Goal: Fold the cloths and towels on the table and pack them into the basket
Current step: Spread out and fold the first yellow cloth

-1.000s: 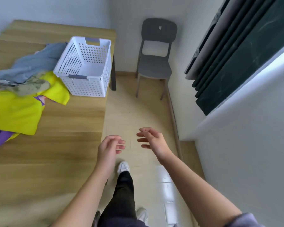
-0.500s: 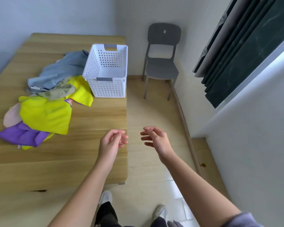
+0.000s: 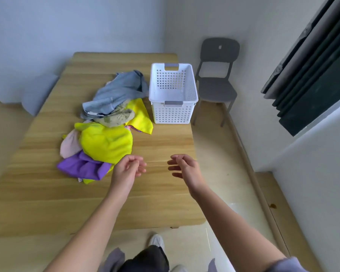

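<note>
Centrally, the cloths (image 3: 106, 138) lie heaped on the table (image 3: 165, 146), just left of the white basket (image 3: 173, 112) at upper middle. Our left hand (image 3: 126, 171) hovers beside the heap's lower right edge, our right hand (image 3: 186, 169) farther right. Both are loosely curled and hold nothing.

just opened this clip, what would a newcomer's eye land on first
A bright heap of cloths, yellow, purple and blue, lies unfolded on the wooden table. A white basket stands just right of it, nothing visible inside. Nearer, the left hand and right hand hover, loosely curled, holding nothing.
</note>
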`<control>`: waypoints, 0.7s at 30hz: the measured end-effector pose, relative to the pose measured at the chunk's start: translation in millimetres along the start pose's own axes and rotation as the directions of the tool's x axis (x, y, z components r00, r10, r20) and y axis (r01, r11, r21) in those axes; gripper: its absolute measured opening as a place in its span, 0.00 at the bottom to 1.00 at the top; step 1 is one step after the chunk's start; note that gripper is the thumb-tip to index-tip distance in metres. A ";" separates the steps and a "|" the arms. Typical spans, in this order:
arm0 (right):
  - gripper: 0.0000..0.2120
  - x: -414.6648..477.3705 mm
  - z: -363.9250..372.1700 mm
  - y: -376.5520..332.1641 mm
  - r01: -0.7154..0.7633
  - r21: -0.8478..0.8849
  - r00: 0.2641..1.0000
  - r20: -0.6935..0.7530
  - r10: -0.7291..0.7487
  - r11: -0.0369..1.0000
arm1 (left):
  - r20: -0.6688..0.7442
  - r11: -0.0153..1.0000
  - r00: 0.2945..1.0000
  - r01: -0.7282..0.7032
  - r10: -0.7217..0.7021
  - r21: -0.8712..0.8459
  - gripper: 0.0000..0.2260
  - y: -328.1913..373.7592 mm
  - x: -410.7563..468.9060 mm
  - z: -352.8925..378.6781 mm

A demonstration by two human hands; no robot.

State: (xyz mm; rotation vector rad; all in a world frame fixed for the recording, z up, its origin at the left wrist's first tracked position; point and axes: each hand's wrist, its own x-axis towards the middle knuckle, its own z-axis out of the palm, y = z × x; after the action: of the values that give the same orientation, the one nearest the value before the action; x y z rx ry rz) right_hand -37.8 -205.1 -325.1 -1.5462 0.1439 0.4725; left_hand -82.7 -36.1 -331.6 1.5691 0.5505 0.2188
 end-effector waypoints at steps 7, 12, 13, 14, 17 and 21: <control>0.10 6.0 61.5 36.2 -0.065 0.089 0.998 0.014 0.064 0.994 | 0.001 0.990 1.000 0.028 -0.028 0.140 0.11 -24.0 -1.0 -67.4; 0.12 33.9 106.1 54.4 -0.060 0.065 0.997 -0.054 0.063 0.996 | 0.062 0.976 0.998 -0.042 0.030 0.215 0.11 -47.5 68.4 -105.8; 0.12 44.7 116.9 57.7 -0.052 0.056 0.995 -0.078 0.056 0.997 | 0.085 0.969 0.995 -0.070 0.051 0.236 0.11 -52.8 85.1 -112.7; 0.12 53.2 123.9 60.6 -0.040 0.042 0.994 -0.099 0.044 0.998 | 0.104 0.958 0.992 -0.100 0.075 0.269 0.11 -57.2 97.9 -116.8; 0.11 91.9 162.3 76.8 0.037 -0.097 0.984 -0.170 -0.053 0.995 | 0.180 0.857 0.959 -0.278 0.220 0.435 0.07 -72.3 150.1 -143.1; 0.20 136.0 206.6 110.2 0.146 -0.496 0.975 -0.075 -0.210 0.856 | 0.514 0.340 0.775 -0.627 0.369 0.701 0.18 -117.6 204.6 -177.4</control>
State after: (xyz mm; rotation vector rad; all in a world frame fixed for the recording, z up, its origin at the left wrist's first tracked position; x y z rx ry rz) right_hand 1.2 19.6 -471.0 -2.0698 -0.0284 0.2696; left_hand -12.9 215.1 -470.3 2.7160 -0.1649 0.2046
